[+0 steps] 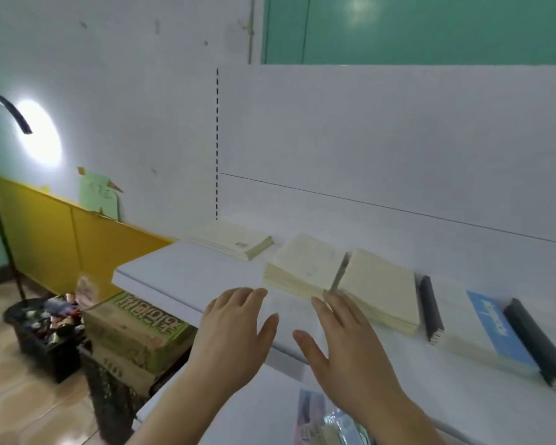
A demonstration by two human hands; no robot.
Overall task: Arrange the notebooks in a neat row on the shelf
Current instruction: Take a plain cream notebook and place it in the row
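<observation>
- Nearest us, our left hand [235,329] hovers palm down with its grip spread and empty, above the bare front part of the white shelf [174,277].
- Just beside it, our right hand [344,342] is likewise flat, fingers splayed and holding nothing; its fingertips [328,295] reach the near corner of the cream stacks, though we cannot tell whether they touch.
- Just beyond our right fingertips lies a middle cream notebook stack [305,264], turned at a slant, and edge to edge with it on the right a second cream stack [379,284].
- Further right of that grip lie a black-spined notebook [430,309], then a white and blue notebook [485,326], then another black-spined one [540,342], all flat and roughly parallel.
- Beyond and left of our left hand, well apart from the others, a far cream stack [228,239] sits against the back panel.
- We judge that we are between grasps, about to square up the cream stacks; the row is partly made, but the slanted stack and the far one break the line.
- The next move calls for both hands to frame the middle stack from its sides, turn it parallel to its neighbour, and keep loose covers from fanning.
</observation>
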